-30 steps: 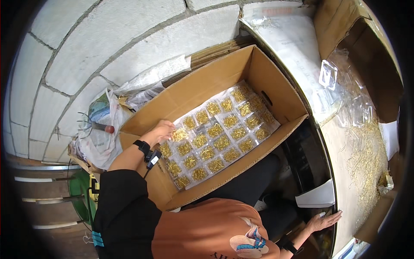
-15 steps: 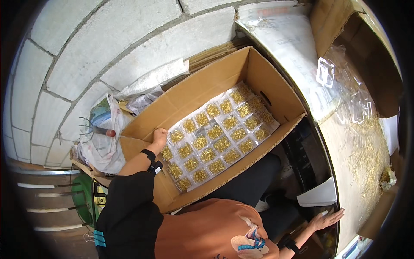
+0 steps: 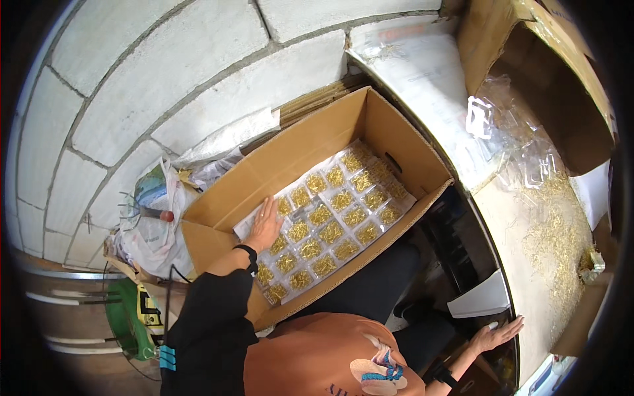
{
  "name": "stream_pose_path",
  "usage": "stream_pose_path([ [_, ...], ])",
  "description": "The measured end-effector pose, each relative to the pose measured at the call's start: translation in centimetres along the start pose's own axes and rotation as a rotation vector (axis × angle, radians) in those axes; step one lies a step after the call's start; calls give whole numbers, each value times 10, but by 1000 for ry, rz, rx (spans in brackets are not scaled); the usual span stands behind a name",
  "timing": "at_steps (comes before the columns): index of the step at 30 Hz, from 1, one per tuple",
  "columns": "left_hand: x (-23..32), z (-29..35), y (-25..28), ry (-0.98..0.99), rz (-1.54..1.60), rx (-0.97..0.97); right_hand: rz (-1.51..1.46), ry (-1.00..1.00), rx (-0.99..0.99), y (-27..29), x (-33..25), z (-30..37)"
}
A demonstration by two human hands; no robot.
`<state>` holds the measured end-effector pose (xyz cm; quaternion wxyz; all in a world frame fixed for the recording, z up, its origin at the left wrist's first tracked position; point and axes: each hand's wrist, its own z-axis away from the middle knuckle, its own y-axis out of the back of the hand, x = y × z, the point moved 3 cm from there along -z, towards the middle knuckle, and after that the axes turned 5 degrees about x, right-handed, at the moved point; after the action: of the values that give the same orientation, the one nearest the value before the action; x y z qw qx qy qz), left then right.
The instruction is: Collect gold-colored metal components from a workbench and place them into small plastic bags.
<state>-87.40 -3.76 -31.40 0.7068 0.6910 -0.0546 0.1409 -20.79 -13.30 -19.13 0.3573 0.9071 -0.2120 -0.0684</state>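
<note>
The left hand (image 3: 264, 224) lies flat and open on the clear tray of little gold parts (image 3: 327, 224), at its 9 o'clock edge. The tray sits inside the big cardboard box (image 3: 310, 142). Press softly so no parts jump out. The right hand (image 3: 494, 335), open too, leans on the table edge (image 3: 505, 277) at 4 o'clock.

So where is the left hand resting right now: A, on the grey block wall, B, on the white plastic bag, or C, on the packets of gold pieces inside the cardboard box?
C: the left hand lies flat on the clear packets inside the cardboard box.
</note>
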Motion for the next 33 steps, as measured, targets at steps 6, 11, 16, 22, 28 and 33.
stream_pose_path([
  [6,-7,-6,-36,118,-48,85,-65,-25,22,5,-15,-7],
  [11,0,-7,-31,117,-60,57,-89,-61,48,1,-18,-3],
  [16,-4,-1,-33,121,-51,73,-108,-95,24,-3,-21,-7],
  [22,7,-12,-32,41,-21,44,-69,-96,-2,14,-2,-6],
  [28,-45,-38,-84,-508,-960,74,4,-88,-63,42,-15,-22],
  [33,161,-100,-49,-781,-202,435,-437,-153,-28,34,-13,-1],
])
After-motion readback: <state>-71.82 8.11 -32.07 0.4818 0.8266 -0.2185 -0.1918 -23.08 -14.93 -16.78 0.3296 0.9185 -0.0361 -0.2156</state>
